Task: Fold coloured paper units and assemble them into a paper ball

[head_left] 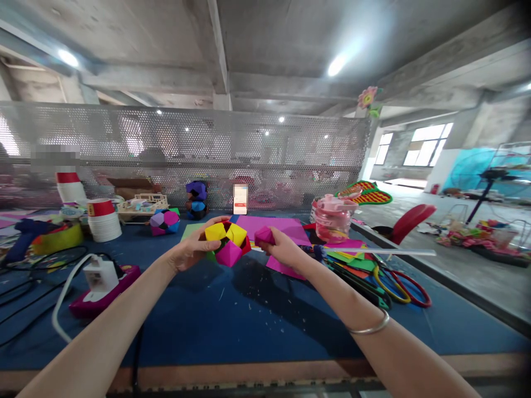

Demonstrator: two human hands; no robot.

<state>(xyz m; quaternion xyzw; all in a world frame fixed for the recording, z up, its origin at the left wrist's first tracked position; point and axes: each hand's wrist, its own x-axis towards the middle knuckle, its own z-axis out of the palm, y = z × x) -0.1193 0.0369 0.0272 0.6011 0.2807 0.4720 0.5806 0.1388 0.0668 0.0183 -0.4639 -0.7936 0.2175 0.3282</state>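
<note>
My left hand (194,249) is closed on the left side of a folded paper ball (229,249) made of yellow, magenta, red and green faces. Dark gaps show between some of its faces. In my right hand (282,249), the fingers pinch a small magenta folded paper piece (264,236), held apart from the ball and just to its right. Both hands are raised over the blue table (199,315). Magenta paper sheets (286,228) lie behind and below my right hand.
A finished-looking paper ball (165,221) and stacked paper cups (103,224) stand at left, near a purple power strip (103,293). A phone (240,199) leans upright at the back. To the right are a pink jug (332,218), scissors (400,286) and coloured sheets (352,264).
</note>
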